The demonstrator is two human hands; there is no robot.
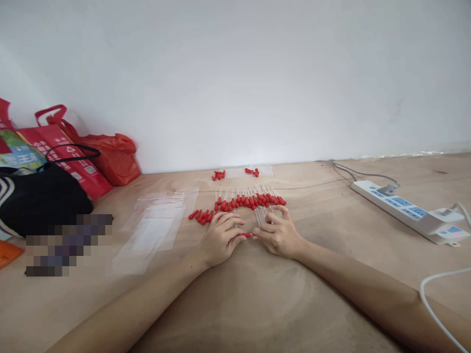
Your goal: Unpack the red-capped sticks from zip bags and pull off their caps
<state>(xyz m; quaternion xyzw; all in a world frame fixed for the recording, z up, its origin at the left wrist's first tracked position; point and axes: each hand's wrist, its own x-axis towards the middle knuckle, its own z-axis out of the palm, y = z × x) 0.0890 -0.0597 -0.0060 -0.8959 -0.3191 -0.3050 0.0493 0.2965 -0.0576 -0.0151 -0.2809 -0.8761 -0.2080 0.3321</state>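
Note:
My left hand (225, 236) is closed, with thumb and fingers pinching a red rubber dropper bulb (246, 235). My right hand (278, 232) is closed on several clear glass dropper tubes (261, 215). The hands nearly meet, and the bulb's end points at my right fingertips; whether a tube sits inside it I cannot tell. Just beyond lies a row of droppers (253, 200), their red bulbs toward me and clear tubes pointing away. Loose red bulbs (201, 215) lie beside my left hand's fingers.
Clear zip bags (154, 225) lie left on the wooden table (265, 304). Two small groups of red bulbs (218, 175) rest near the wall. A white power strip (405, 208) with cables stands right. Red bags (116, 157) and a black bag (44, 198) occupy the far left.

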